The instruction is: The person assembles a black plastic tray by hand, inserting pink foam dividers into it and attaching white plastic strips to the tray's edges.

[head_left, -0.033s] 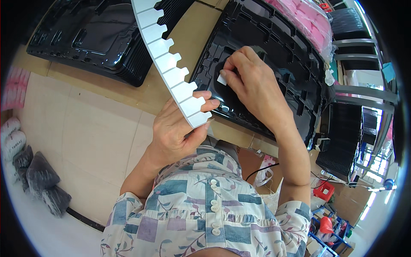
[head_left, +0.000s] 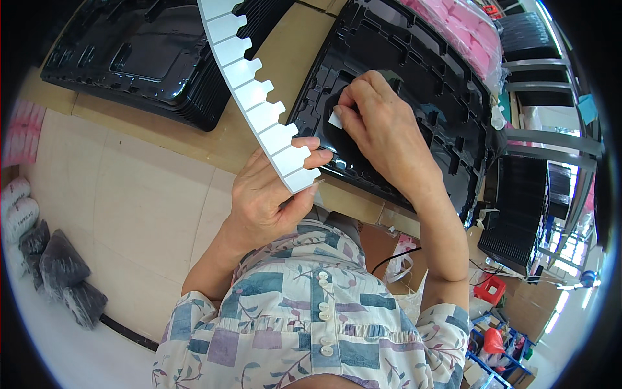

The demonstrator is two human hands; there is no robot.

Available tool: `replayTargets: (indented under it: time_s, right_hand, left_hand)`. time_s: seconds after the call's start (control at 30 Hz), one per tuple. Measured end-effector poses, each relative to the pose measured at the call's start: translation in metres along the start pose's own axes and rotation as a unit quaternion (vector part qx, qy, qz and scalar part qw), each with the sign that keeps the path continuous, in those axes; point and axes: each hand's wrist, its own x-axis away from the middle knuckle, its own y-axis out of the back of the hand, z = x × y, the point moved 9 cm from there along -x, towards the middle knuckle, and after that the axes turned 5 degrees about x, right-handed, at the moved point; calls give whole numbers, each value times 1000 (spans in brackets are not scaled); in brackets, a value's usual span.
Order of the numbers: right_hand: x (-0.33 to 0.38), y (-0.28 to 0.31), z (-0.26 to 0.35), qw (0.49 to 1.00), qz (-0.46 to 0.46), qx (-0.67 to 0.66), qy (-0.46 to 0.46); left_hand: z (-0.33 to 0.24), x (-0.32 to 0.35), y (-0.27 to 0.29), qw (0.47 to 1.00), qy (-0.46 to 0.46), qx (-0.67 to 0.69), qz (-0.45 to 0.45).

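My left hand [head_left: 259,194] pinches the lower end of a long, curved strip of silvery-white tabbed stickers [head_left: 264,115], with its fingers behind it and the thumb near its end. The strip runs up past the top edge of the view. My right hand [head_left: 387,123] is closed, thumb against forefinger, on a small white sticker [head_left: 335,120] held at a black moulded plastic tray [head_left: 447,155]. Whether the sticker touches the tray, I cannot tell. The tray has recesses and raised ribs and lies on the tan table in front of me.
A stack of black plastic trays [head_left: 149,61] stands on the tan table [head_left: 223,139] at the left. Pink items in clear plastic [head_left: 461,32] lie beyond the working tray. More stacked black trays [head_left: 515,214] stand at the right. Dark bags [head_left: 65,259] lie on the floor, far left.
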Motion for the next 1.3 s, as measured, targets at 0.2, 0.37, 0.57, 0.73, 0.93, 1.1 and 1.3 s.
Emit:
replayTargets:
  time_s: [0.2, 0.37, 0.57, 0.73, 0.93, 1.1, 1.3]
  right_hand:
    - [2, 0, 6, 997, -36, 56, 26]
    - [3, 4, 4, 999, -35, 15, 36]
    - [4, 7, 9, 994, -43, 49, 85]
    - [9, -2, 32, 950, -30, 219, 222]
    - [2, -1, 19, 963, -52, 231, 127]
    - [10, 1, 29, 967, -31, 115, 227]
    - [20, 7, 11, 989, -18, -2, 150]
  left_hand:
    - [-1, 2, 0, 1000, -20, -9, -10]
    - [-1, 3, 1, 1000, -16, -13, -8]
    - [-1, 0, 0, 1000, -15, -10, 0]
    - [0, 0, 0, 1000, -12, -8, -2]
    - [1, 1, -1, 1000, 16, 13, 1]
    - [2, 1, 0, 1000, 19, 9, -1]
    - [1, 1, -2, 1000, 19, 8, 6]
